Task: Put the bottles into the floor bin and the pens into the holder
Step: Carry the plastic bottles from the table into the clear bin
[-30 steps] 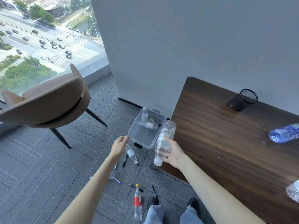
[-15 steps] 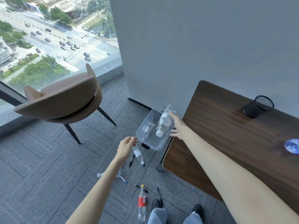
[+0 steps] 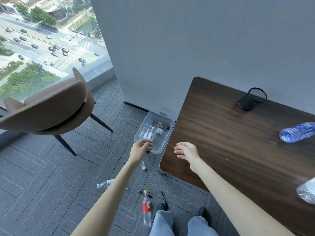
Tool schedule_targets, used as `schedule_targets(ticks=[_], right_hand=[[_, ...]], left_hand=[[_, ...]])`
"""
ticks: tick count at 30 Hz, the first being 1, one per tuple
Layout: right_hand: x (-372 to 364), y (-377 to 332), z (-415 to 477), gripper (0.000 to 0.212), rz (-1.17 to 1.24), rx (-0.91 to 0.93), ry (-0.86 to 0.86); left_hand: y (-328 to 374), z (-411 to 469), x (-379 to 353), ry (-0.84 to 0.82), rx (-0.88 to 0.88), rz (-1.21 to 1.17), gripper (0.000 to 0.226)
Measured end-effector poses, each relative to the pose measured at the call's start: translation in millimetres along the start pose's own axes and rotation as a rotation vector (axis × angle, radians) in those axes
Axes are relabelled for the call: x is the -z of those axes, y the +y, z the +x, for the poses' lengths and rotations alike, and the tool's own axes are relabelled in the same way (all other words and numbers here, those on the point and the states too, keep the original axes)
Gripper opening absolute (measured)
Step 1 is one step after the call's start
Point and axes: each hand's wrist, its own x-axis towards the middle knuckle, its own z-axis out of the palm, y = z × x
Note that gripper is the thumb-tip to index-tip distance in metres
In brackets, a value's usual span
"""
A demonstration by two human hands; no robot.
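At the six o'clock rim of the clear floor bin (image 3: 167, 139), the left hand (image 3: 140, 150) hovered with its fingers curled in toward the thumb. Whether they pinched anything, I could not tell. Over at its three o'clock, the right hand (image 3: 186, 150) was spread wide, fingers straight and apart, holding nothing, above the left edge of the wooden table (image 3: 221, 133).

Inside the bin, a few clear bottles (image 3: 150, 134) lay jumbled on their sides. Down on the carpet, at six o'clock from the left hand, a small clear bottle (image 3: 143, 165) lay just beside the forearm. Further down lay a red-labelled bottle (image 3: 147, 206) with a yellow cap, and at its ten o'clock another clear bottle (image 3: 104, 184), partly behind the arm. Black pens (image 3: 164, 199) were scattered near that yellow cap.

Up on the table, the black mesh holder (image 3: 253, 101) stood at twelve o'clock near the wall. A blue bottle (image 3: 298, 134) lay on its side at three o'clock. A tan chair (image 3: 47, 109) sat at nine o'clock by the window.
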Motion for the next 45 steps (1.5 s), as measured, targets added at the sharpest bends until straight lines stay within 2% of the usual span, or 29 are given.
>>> schedule_targets(ticks=[7,13,26,34,38,42,45], right_hand=[[75,13,-12,0.022,0.032,0.033,0.046],[169,21,-14,0.021,0.063,0.074,0.099],[440,71,-3,0.021,0.049,0.08,0.18],[575,99,-2,0.021,-0.005,0.126,0.283],[619,116,-10,0.022,-0.045,0.137,0.349],[650,138,-19,0.016,-0.17,0.16,0.392],[663,153,-27,0.009,-0.3,0.175,0.418]], left_hand=[[20,-9,-72,-0.101,-0.016,0.019,0.018],[37,-29,-159,-0.166,-0.015,0.101,0.02],[57,-73,-418,-0.224,0.004,0.2,0.019],[77,-96,-562,-0.354,-0.063,0.387,0.017],[85,-107,-613,-0.415,-0.072,0.515,0.027],[81,-113,-647,-0.504,-0.099,0.692,0.05],[73,-120,-663,-0.489,-0.121,0.845,0.067]])
